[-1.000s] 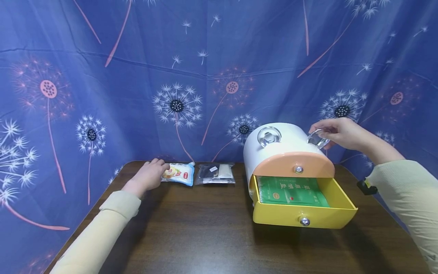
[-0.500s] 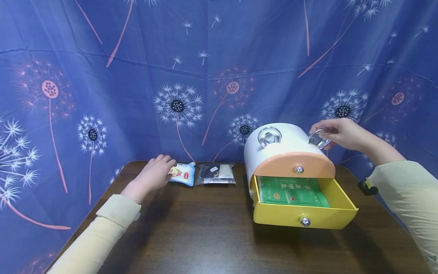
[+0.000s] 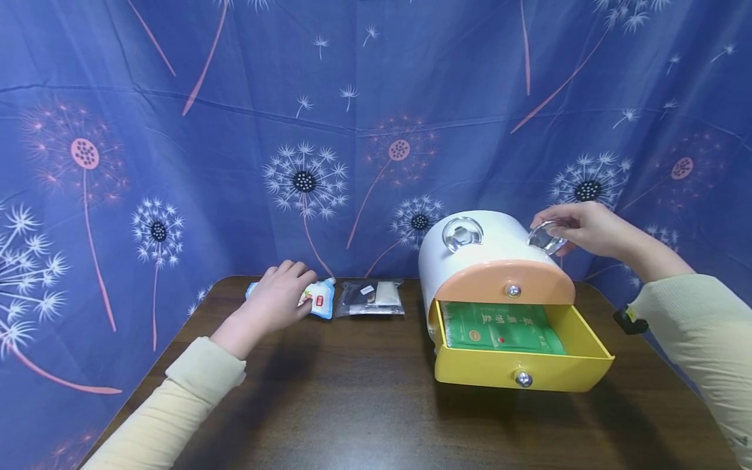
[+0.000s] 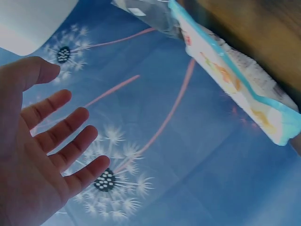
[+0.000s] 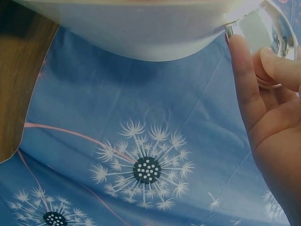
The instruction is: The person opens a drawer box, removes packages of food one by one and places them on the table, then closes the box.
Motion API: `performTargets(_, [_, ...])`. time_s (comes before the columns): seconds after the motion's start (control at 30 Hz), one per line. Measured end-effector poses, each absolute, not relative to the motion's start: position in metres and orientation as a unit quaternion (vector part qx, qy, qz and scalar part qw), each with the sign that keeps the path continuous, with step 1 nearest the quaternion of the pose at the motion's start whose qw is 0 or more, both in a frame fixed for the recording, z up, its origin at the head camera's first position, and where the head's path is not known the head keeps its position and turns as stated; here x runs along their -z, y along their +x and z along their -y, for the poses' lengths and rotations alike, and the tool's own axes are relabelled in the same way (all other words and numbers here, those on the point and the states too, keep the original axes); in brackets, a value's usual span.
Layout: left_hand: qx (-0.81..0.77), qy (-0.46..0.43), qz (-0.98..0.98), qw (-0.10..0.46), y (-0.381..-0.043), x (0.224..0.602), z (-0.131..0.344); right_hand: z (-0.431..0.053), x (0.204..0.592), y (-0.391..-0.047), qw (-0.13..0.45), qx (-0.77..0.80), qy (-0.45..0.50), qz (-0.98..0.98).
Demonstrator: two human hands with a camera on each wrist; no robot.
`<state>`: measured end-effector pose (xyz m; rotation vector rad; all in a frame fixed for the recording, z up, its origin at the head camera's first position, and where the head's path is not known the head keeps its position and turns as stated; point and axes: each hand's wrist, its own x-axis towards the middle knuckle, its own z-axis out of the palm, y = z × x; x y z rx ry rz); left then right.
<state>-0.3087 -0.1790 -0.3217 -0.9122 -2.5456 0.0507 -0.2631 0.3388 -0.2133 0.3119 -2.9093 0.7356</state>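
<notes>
Drawer (image 3: 487,369) holds a green packet (image 3: 505,328); right hand (image 3: 596,228) pinches a silvery ring (image 3: 541,243); left hand (image 3: 275,299), fingers apart, near a pouch (image 3: 323,301).

I can read few signs for certain from here. The green packet (image 3: 511,326) bears a row of large pale Chinese characters, the leftmost looking like 盐; the round emblem (image 3: 474,335) below is too small for me. On the white-and-blue packet (image 3: 323,290), the red label (image 3: 319,301) blurs, as does the white label (image 3: 367,290) on the clear bag (image 3: 354,302).
</notes>
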Motion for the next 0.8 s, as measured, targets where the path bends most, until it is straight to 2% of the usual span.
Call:
performTargets(0.63, [0.025,-0.35,0.912,0.214,-0.277,0.284,0.144,-0.339,0.214,-0.263,0.058,-0.244,0.108,0.962])
performTargets(0.8, [0.041,-0.368,0.898,0.235,-0.269,0.277,0.133,-0.339,0.213,-0.263,0.06,-0.242,0.112,0.962])
